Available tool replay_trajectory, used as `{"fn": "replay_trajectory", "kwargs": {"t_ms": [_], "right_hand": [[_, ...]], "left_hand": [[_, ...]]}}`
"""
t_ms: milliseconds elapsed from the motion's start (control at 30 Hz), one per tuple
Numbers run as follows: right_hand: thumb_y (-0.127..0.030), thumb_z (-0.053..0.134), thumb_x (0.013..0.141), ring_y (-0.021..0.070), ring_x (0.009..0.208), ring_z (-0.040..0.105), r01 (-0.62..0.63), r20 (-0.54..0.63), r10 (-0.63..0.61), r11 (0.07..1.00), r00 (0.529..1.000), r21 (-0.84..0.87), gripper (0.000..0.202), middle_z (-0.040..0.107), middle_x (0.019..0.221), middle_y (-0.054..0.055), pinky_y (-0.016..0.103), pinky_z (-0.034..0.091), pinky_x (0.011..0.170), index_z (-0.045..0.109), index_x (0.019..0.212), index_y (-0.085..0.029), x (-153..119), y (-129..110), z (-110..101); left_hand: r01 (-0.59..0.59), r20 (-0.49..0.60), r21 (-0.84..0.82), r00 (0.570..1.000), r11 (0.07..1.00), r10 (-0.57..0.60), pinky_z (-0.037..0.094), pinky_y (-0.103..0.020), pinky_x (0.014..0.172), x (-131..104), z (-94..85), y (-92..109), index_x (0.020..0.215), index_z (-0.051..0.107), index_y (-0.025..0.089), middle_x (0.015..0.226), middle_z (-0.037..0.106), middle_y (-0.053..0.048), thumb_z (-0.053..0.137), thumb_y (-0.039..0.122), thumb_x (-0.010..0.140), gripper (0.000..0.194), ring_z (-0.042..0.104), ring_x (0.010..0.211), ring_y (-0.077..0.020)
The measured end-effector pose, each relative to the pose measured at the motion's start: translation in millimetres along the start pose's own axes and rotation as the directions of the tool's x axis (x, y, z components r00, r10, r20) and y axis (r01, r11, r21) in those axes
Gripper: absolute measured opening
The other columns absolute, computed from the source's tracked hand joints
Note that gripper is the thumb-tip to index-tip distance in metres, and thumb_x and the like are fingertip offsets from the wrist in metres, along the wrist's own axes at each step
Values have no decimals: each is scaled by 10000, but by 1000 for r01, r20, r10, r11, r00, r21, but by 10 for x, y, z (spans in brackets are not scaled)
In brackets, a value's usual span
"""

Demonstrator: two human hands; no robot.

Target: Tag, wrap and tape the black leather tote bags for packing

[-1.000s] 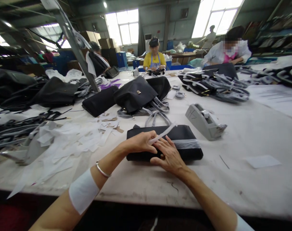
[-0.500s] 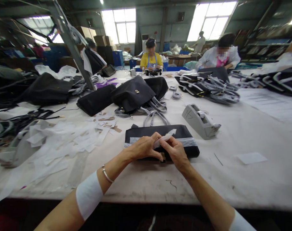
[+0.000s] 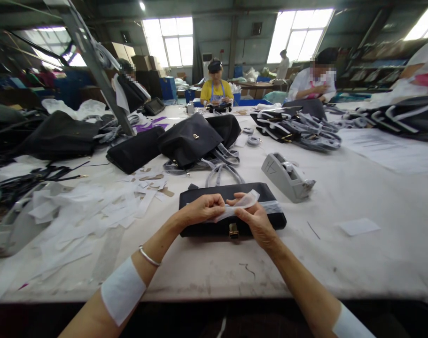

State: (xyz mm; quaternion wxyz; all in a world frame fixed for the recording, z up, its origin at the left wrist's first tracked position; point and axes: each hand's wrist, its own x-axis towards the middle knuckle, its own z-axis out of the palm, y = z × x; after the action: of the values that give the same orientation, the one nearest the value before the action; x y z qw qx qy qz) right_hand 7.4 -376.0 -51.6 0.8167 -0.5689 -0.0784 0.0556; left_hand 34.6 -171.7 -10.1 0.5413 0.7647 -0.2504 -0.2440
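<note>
A black handbag [image 3: 199, 230] lies flat on the white-covered table in front of me, its gold clasp [image 3: 234, 230] facing my side. A pale wrapped strip [image 3: 273, 207] runs across its upper face. Over the bag, my left hand [image 3: 203, 208] is closed in a pinch on a thin translucent white sheet [image 3: 251, 199], which looks like wrapping tissue or film. My right hand [image 3: 256, 223] grips the same sheet between thumb and fingers, close to the left. The sheet's free end curls up above the right fingers. Wrapped handles [image 3: 224, 174] loop out behind the bag.
A grey tape dispenser [image 3: 287, 178] stands right of the bag. White paper scraps [image 3: 97, 216] cover the table's left side. More black bags [image 3: 190, 141] lie behind, and a small white paper [image 3: 358, 227] lies at right. Several people work across the table, one in yellow [image 3: 216, 91].
My left hand has drawn back left and its thumb has come off the clasp area, now pinching the sheet. The sheet is more spread out between my hands. The view has shifted slightly.
</note>
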Motion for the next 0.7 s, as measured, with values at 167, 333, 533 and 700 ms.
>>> {"fn": "replay_trajectory", "kwargs": {"t_ms": [167, 333, 533, 700], "right_hand": [[-403, 831, 729, 190, 785, 637, 40, -107, -36, 999, 994, 35, 314, 676, 760, 8, 311, 466, 788, 597, 792, -203, 28, 52, -38], [-346, 829, 731, 161, 756, 614, 108, -117, -91, 984, 989, 140, 476, 655, 811, -23, 276, 470, 738, 563, 1110, -238, 41, 59, -29], [-317, 787, 757, 176, 859, 625, 95, -96, -79, 980, 992, 176, 573, 656, 946, 11, 285, 485, 797, 496, 1242, -226, 42, 49, -49], [-305, 782, 713, 218, 1015, 615, 42, -110, -15, 968, 994, 249, 661, 650, 1096, 38, 340, 482, 911, 472, 1294, -247, 29, -37, -34]], "left_hand": [[-34, -194, 37, 980, 999, 40, 298, -203, 549, 60, 70, 3, 836, 500, 162, 658, 462, 52, 524, 413, 876, 256, 376, 586, -82], [46, -78, 42, 996, 998, -43, 270, -204, 522, 110, 106, 14, 790, 523, 154, 643, 452, 54, 622, 428, 792, 292, 371, 569, -77], [102, -15, -265, 994, 959, -110, 243, -193, 515, 222, 140, 70, 776, 524, 145, 643, 462, 58, 748, 419, 678, 367, 363, 544, -54], [102, 55, -428, 995, 898, -87, 264, -192, 547, 349, 209, 101, 867, 620, 111, 716, 513, 17, 771, 408, 643, 402, 379, 596, -63]]}}
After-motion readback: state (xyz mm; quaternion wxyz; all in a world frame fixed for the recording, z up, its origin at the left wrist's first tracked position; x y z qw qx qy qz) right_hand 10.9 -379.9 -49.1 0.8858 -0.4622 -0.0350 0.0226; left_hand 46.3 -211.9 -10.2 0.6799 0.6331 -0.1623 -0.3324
